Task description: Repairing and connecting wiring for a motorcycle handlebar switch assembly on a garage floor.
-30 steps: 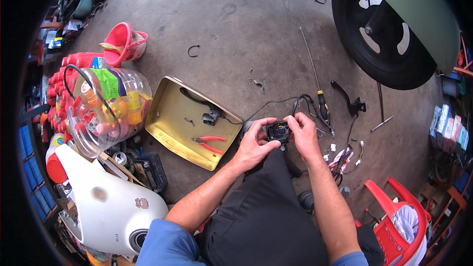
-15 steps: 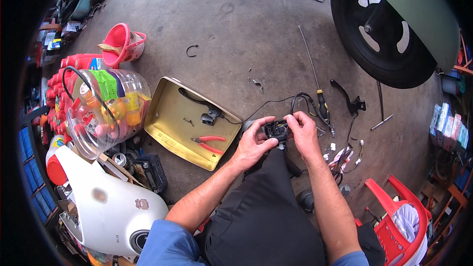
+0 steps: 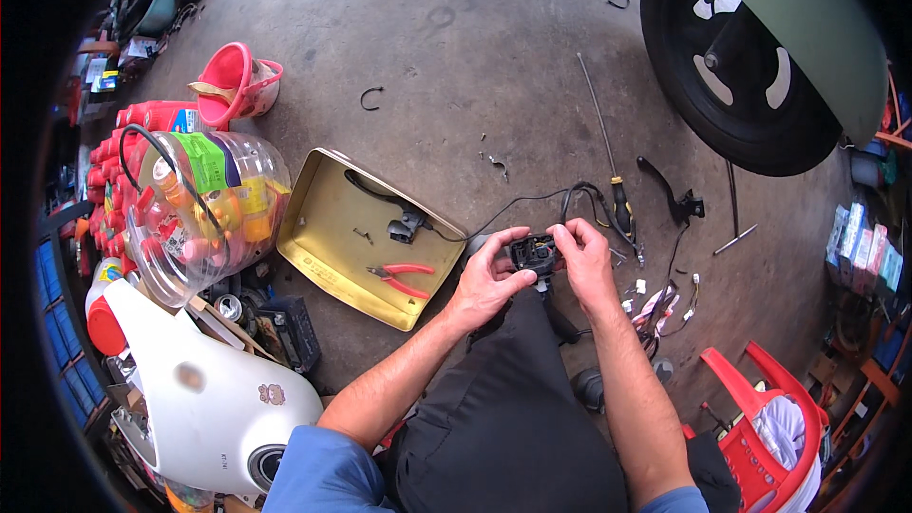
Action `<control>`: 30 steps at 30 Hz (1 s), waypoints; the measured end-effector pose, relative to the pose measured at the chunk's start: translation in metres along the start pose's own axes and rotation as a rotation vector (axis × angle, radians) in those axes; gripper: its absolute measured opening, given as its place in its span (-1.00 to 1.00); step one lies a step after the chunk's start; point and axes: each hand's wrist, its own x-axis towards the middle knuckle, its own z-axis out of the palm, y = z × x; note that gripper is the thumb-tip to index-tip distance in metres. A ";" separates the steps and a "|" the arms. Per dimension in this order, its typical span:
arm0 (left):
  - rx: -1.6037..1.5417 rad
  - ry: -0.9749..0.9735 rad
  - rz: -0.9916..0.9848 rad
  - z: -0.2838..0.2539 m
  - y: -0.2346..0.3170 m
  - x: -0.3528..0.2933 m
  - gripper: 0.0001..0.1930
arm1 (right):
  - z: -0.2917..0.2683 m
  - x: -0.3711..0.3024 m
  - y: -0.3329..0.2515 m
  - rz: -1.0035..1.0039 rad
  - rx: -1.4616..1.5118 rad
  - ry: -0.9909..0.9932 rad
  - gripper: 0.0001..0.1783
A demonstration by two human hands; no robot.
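Above my knee I hold a black handlebar switch housing (image 3: 535, 254), its open inner side facing up, with small parts and wires inside. Fingers and thumb of my left hand (image 3: 487, 277) grip its left edge. My right hand (image 3: 586, 261) pinches the upper right edge, and what its fingertips touch there is partly hidden. A black cable (image 3: 513, 199) runs behind my hands toward a second black switch housing (image 3: 407, 225), which lies in a yellowish tray (image 3: 328, 271). Red-handled pliers (image 3: 404, 280) and small screws lie in the same tray.
A long screwdriver (image 3: 619, 204), a black brake lever (image 3: 673, 192) and bundled wires (image 3: 655, 313) lie to the right. On the left stand a clear plastic jar (image 3: 256, 166), a pink bucket (image 3: 256, 95) and a white body panel (image 3: 218, 389). A red chair (image 3: 760, 437) and a wheel (image 3: 665, 66) flank the right.
Both hands keep their grip on the switch housing, which has barely shifted. My right fingers have moved very slightly at its edge. The objects around look unmoved.
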 end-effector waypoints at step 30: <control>0.125 0.152 0.089 -0.017 0.038 0.036 -0.40 | -0.033 -0.027 0.051 -0.070 -0.212 0.139 -0.82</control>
